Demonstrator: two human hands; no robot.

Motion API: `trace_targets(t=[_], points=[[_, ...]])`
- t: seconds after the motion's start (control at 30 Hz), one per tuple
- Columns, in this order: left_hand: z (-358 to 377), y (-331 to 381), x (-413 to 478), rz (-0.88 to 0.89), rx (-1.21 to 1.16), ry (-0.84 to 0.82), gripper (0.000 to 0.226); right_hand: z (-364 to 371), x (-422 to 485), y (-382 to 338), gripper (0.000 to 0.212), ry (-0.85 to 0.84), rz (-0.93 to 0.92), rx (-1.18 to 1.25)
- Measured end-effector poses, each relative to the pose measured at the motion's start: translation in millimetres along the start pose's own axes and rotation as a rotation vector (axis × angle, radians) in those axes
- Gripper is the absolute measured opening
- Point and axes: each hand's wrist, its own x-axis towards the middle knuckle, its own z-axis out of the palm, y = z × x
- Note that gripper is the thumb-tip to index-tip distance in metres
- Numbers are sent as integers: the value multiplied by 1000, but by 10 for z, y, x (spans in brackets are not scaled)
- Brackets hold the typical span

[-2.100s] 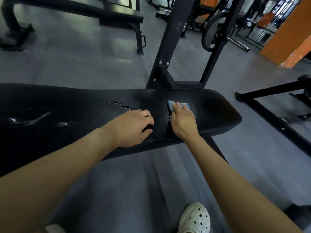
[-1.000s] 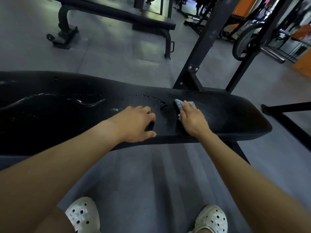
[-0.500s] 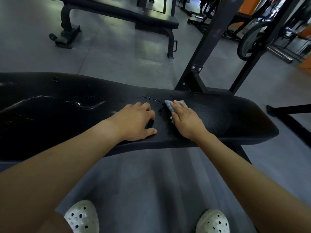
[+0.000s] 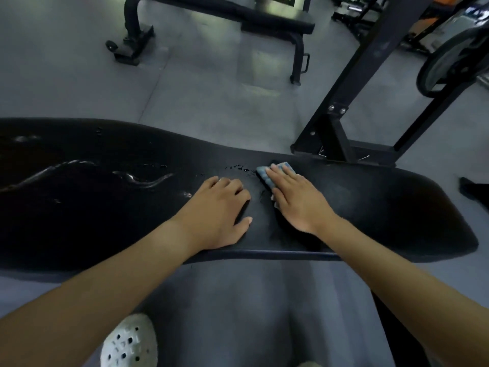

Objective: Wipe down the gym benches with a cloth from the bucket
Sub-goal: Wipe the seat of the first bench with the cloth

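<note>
Both forearms bare to the frame edge; left hand (image 4: 219, 210) and right hand (image 4: 296, 200) bare as well. Lower left: white clog (image 4: 129, 343), moulded, dark vent holes in rows across the toe. Bottom edge: sliver of a second pale shoe (image 4: 308, 364).

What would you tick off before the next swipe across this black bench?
1. The small blue cloth lies flat under the right hand: ok.
2. The left hand rests on the black padded bench, steadying: ok.
3. The wet streaks left of the hands are unwiped: not ok.
4. The left hand lies between cloth and streaks and likely needs moving: not ok.
5. The bucket for rinsing is within reach: cannot tell, not in view.
</note>
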Motion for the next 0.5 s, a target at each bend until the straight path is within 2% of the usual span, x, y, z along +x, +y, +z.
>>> trace_targets(t=[0.13,0.23,0.37,0.5], points=[[2,43,25,-12,14,-16,53,-39,400,89,52,2,132,46],[62,118,-76,-60,0,-33,58,62,311,-181,54,65,214,51],[52,121,-133,-63,-8,-28,60,124,-209,-604,54,69,101,70],[32,149,-270,-9,-27,32,50,78,-524,-588,53,-28,37,80]])
